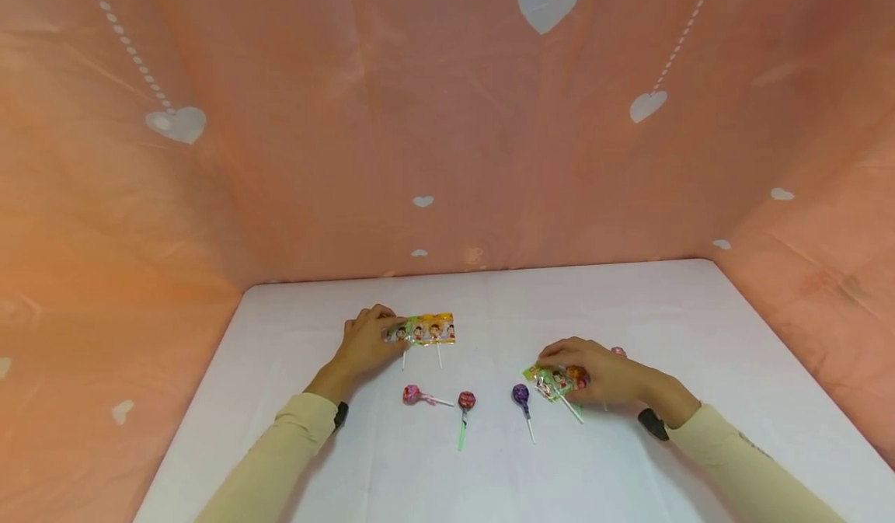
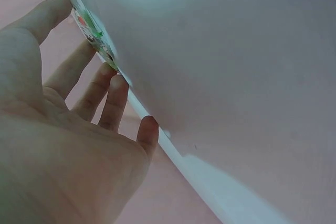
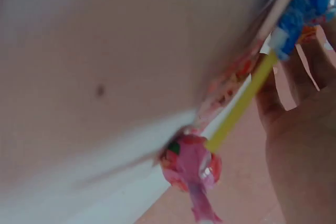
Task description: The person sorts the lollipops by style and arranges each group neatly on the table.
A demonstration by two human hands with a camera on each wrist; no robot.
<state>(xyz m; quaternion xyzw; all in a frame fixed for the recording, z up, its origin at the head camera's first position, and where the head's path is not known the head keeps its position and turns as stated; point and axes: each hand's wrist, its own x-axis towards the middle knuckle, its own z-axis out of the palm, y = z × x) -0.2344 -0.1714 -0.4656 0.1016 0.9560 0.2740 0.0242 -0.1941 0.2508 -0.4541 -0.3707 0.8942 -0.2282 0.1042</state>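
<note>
My left hand (image 1: 367, 340) rests over two flat-wrapped lollipops (image 1: 435, 329) with cartoon faces, one green and one orange, lying side by side with white sticks toward me. In the left wrist view its fingers (image 2: 107, 98) reach out fairly straight, tips touching the wrapper (image 2: 89, 24). On the right, my right hand (image 1: 594, 367) bends over a green flat-wrapped lollipop (image 1: 548, 381) and seems to pinch it, its white stick angled toward me. The right wrist view has a blue-wrapped lollipop (image 3: 304, 9) with a yellow stick in front of that hand.
Between the hands lie a pink round lollipop (image 1: 411, 394), a red one (image 1: 466, 400) with a green stick and a purple one (image 1: 520, 395). Another pink lollipop (image 1: 618, 351) shows behind the right hand. Orange cloth (image 1: 475, 119) walls the white table (image 1: 419, 476) at back and sides.
</note>
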